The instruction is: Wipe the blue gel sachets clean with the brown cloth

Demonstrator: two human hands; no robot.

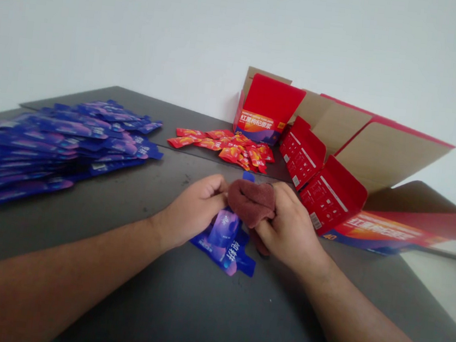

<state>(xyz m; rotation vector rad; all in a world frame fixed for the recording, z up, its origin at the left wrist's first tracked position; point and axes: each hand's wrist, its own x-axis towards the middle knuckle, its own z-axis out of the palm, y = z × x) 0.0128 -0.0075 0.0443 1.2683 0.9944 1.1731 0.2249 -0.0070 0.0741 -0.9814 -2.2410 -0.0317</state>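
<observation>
Brown cloth [251, 200] bunched in the fingers of the right hand [293, 230], blue pouch [221, 239] seemingly pinched in those of the left hand [195, 208], in front of the red sachets [231, 146], keep it taut and, if wiping, stroke lightly and evenly.

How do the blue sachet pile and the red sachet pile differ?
The blue sachet pile is large; the red sachet pile is small. The blue one is stacked thickly, while the red one is low and scattered. Blue sachets look longer than red ones. Both lie on the dark table.
</observation>
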